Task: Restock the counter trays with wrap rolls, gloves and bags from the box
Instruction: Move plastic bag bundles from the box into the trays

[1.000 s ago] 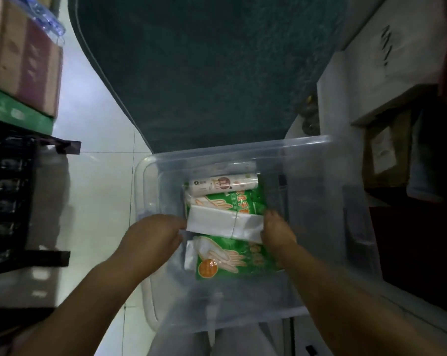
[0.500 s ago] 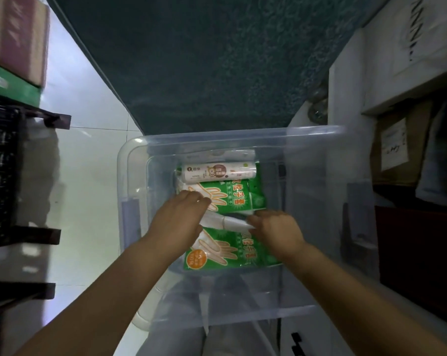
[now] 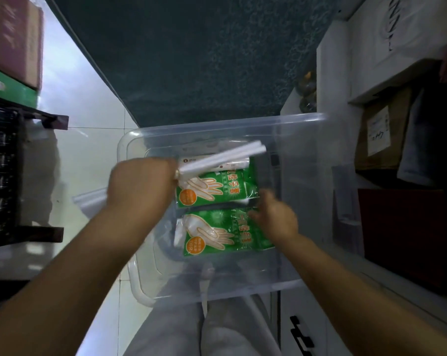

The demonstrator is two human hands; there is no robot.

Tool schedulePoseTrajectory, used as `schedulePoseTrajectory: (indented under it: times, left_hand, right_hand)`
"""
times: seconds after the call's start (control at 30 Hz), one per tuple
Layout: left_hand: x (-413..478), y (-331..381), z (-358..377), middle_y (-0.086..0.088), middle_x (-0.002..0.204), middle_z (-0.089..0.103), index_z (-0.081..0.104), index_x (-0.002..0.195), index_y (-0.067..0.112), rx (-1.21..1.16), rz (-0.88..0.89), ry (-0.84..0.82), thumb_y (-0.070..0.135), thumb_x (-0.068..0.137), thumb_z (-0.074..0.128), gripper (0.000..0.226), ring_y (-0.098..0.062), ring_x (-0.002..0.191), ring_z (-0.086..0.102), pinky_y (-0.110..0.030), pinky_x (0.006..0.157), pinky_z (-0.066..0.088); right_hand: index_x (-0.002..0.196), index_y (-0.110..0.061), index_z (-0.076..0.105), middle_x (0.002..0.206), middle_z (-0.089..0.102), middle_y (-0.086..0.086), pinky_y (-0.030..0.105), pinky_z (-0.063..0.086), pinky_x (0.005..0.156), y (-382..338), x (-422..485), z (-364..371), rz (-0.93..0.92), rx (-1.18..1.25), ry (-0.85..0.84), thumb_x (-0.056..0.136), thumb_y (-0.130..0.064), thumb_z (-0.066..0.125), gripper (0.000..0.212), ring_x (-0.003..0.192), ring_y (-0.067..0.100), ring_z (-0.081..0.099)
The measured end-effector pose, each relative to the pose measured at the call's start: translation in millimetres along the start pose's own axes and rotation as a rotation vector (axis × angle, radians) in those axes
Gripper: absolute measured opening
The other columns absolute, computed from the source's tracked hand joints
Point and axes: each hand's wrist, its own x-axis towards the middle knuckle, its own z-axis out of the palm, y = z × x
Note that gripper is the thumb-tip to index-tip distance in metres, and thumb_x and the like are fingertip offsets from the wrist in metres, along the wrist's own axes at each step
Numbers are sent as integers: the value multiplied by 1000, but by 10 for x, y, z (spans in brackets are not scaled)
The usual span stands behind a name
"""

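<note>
A clear plastic box (image 3: 222, 129) rests on my lap. Inside lie two green glove packs, one farther (image 3: 217, 187) and one nearer (image 3: 225, 232), and a white printed wrap roll (image 3: 232, 164) at the far side. My left hand (image 3: 140, 186) is shut on a white bundle of bags (image 3: 222, 156), lifted above the box and slanting up to the right, with its other end (image 3: 89, 201) sticking out left of my fist. My right hand (image 3: 273, 217) hovers over the glove packs, blurred, its fingers loosely apart and holding nothing.
A dark green rug (image 3: 196, 55) lies beyond the box on a pale tiled floor (image 3: 89, 140). A black rack (image 3: 12, 176) with cartons (image 3: 12, 39) above stands on the left. White cabinets (image 3: 371, 47) and a brown carton (image 3: 381, 129) stand on the right.
My left hand has lifted the white bag bundle off the glove packs and tilted it up. My right hand let go of it and dropped toward the packs.
</note>
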Motion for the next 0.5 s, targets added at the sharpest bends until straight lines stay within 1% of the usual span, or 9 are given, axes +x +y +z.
schedulePoseTrajectory:
  times: [0.07,0.1,0.17,0.27,0.33,0.37,0.43,0.47,0.5]
  left_hand:
    - [-32,-113,-9,2,61,46,62,92,22,-16,-72,27,34,86,59,13,-22,52,43,-24,51,30]
    - [-61,-166,5,2,62,47,62,94,22,-32,-86,23,36,88,58,16,-22,52,44,-24,51,32]
    - [-115,-270,63,1,64,49,61,97,22,-83,-94,19,37,89,56,18,-18,53,45,-24,52,34]
    - [-176,-354,143,2,66,50,62,97,20,-145,-104,17,36,90,56,19,-15,52,44,-21,51,32]
    - [-211,-374,151,0,65,51,62,95,20,-148,-125,23,37,90,55,19,-19,54,48,-25,54,37]
    - [-224,-380,140,-1,65,52,62,93,20,-153,-135,30,37,90,54,19,-22,55,51,-27,55,40]
    - [-252,-401,108,-5,67,58,62,93,18,-183,-141,32,36,91,53,20,-27,58,56,-32,59,47]
    - [-264,-413,88,-8,69,61,62,94,18,-205,-143,29,36,91,52,21,-29,61,57,-35,61,50]
    - [-272,-425,72,-10,72,63,62,94,17,-220,-143,28,36,91,51,22,-30,62,58,-35,62,51]
  right_hand:
    - [125,-21,48,119,64,9,36,49,78,-9,-59,267,-201,-170,-350,82,-35,66,48,102,31,61]
    - [123,-20,51,119,62,10,36,49,79,-36,-96,378,-289,-237,-450,82,-34,64,45,104,31,60]
    - [116,-15,55,114,63,12,37,49,76,-86,-106,536,-406,-379,-497,86,-28,57,33,100,32,61]
    - [106,-12,59,102,68,11,35,46,65,-158,-71,579,-556,-622,-446,89,-13,49,21,89,32,65]
    - [96,-14,64,87,71,8,29,42,57,-229,-82,495,-640,-687,-397,82,-12,58,15,76,28,68]
    - [81,-16,67,72,71,5,24,40,50,-266,-111,417,-670,-717,-336,72,-16,70,10,62,23,67]
    - [53,-17,62,44,59,-1,15,31,37,-300,-156,266,-742,-687,-119,45,-23,85,25,35,16,54]
    - [48,-17,58,40,55,-1,15,29,35,-306,-173,172,-753,-646,-29,40,-21,86,29,32,17,50]
    - [49,-18,57,42,54,-1,16,30,36,-303,-188,85,-765,-601,51,42,-18,84,29,33,18,49]
